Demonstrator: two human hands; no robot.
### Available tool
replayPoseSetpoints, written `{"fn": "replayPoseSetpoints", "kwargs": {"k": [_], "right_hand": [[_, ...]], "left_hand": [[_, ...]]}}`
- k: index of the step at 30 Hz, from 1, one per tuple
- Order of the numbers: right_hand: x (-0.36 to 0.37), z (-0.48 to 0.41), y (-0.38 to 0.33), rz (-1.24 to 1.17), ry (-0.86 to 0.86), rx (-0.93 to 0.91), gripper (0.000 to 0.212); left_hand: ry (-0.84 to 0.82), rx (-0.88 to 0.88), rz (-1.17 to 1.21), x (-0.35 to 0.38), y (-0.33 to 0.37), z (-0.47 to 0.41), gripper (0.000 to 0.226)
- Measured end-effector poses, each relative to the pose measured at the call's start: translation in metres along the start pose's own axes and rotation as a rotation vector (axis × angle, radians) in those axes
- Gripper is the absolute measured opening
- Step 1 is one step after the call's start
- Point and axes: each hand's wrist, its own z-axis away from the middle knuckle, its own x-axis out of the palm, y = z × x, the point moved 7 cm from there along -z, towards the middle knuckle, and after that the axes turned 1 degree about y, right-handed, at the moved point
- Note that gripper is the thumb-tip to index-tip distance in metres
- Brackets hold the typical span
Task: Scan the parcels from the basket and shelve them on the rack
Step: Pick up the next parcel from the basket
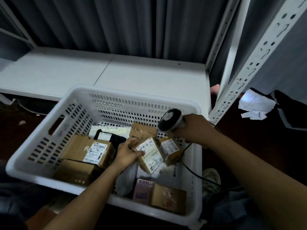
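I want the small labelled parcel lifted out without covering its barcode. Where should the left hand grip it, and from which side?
Grip the small labelled parcel by its brown side edges, coming from its left where the left hand already rests. It lies tilted, label up, so fingers on the edges probably keep the barcode clear for the scanner.

My left hand [128, 151] reaches forward and down, fingers curled in a pinch, forearm bare. My right hand [195, 128] sits higher and to the right, fist closed, wrist bent, forearm angled across.
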Motion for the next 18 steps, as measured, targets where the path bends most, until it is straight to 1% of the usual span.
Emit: {"fn": "replayPoseSetpoints", "kwargs": {"k": [2,4,6,8,10,12,13,14,16,17,18], "right_hand": [[-0.001,-0.001,-0.006,-0.061,0.017,-0.003,0.026],[-0.002,-0.002,-0.013,-0.142,0.046,-0.008,0.026],[-0.006,-0.002,-0.018,-0.241,0.113,-0.009,0.023],[-0.007,-0.002,-0.02,-0.386,0.167,0.002,0.021],[-0.003,-0.002,-0.023,-0.542,0.151,0.012,0.021],[0.004,-0.001,-0.029,-0.695,0.1,0.013,0.018],[0.006,-0.001,-0.033,-0.775,0.084,0.013,0.016],[0.007,0.0,-0.036,-0.844,0.085,0.015,0.016],[0.006,0.0,-0.041,-0.936,0.113,0.025,0.016],[0.005,0.0,-0.041,-0.977,0.126,0.035,0.017],[0.004,-0.001,-0.04,-1.024,0.14,0.055,0.019]], "left_hand": [[0.094,0.009,0.129,-0.017,0.017,0.008,0.05],[0.148,0.028,0.289,-0.031,0.035,0.017,0.043],[0.191,0.02,0.46,-0.042,0.049,0.024,0.041],[0.206,0.004,0.64,-0.048,0.062,0.03,0.044],[0.238,-0.008,0.773,-0.052,0.075,0.036,0.058],[0.269,-0.026,0.82,-0.053,0.091,0.044,0.083],[0.276,-0.018,0.823,-0.054,0.099,0.047,0.09],[0.273,0.002,0.822,-0.053,0.106,0.051,0.09],[0.233,0.058,0.771,-0.052,0.118,0.057,0.075],[0.188,0.089,0.726,-0.05,0.123,0.06,0.074],[0.139,0.123,0.653,-0.049,0.128,0.064,0.082]]}}
